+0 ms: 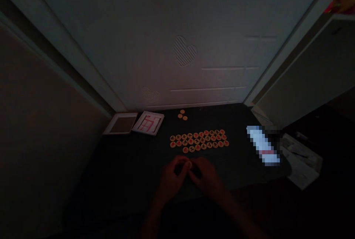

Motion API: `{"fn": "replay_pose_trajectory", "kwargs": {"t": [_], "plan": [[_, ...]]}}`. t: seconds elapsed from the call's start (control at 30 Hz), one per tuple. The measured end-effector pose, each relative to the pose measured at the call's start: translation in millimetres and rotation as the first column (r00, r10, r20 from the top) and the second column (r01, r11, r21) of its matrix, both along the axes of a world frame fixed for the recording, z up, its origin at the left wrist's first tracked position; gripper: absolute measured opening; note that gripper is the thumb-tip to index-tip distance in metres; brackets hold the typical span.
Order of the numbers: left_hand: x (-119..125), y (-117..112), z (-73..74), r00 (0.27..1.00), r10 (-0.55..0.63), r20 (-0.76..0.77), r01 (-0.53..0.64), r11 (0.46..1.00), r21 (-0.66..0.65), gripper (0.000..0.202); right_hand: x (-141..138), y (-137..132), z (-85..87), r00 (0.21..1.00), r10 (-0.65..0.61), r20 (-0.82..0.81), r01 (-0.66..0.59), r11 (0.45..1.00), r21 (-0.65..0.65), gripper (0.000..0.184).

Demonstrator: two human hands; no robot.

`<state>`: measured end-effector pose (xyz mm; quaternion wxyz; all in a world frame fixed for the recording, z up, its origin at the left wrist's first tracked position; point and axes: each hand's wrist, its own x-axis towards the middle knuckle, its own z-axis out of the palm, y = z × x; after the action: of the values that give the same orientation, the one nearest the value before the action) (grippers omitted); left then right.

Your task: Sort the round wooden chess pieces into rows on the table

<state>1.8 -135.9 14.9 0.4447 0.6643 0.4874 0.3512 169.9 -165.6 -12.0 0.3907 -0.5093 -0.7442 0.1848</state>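
My left hand and my right hand meet over the near part of the dark table, thumbs and fingertips pinched together. A small pale spot shows between the fingertips; in the dim light I cannot tell whether it is a game piece or a thumbnail. Just beyond my hands lie round Chinese chess pieces in three rows, face up, with red and black characters. The nearest row is shorter than the others. Farther back, by the wall, three pale discs lie in a loose group with no characters visible.
Towards the back left, an open shallow box and a white tray or lid with red markings lie side by side. A bright, pixelated phone-like object lies at the right. Papers sit beyond the right edge. A white panel rises behind.
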Motion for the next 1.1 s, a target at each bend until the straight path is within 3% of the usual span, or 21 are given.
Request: {"fn": "replay_pose_trajectory", "kwargs": {"t": [0.37, 0.63, 1.1], "plan": [[-0.9, -1.3, 2.6, 0.998, -0.027, 0.054, 0.026, 0.999, 0.019, 0.016, -0.3, -0.8, -1.4, 1.0, -0.008, -0.017, 0.008, 1.0, -0.016, 0.028], [-1.2, 0.1, -4.0, 0.998, 0.034, -0.06, -0.032, 0.999, 0.03, 0.014, 1.0, -1.1, -2.0, 0.999, 0.008, 0.035, -0.008, 1.0, -0.014, 0.026], [-2.5, -0.3, 0.0, 0.999, -0.009, 0.046, 0.008, 1.0, 0.02, 0.017, -0.5, -1.0, -3.6, 0.999, -0.002, 0.033, 0.002, 1.0, -0.008, 0.025]]}}
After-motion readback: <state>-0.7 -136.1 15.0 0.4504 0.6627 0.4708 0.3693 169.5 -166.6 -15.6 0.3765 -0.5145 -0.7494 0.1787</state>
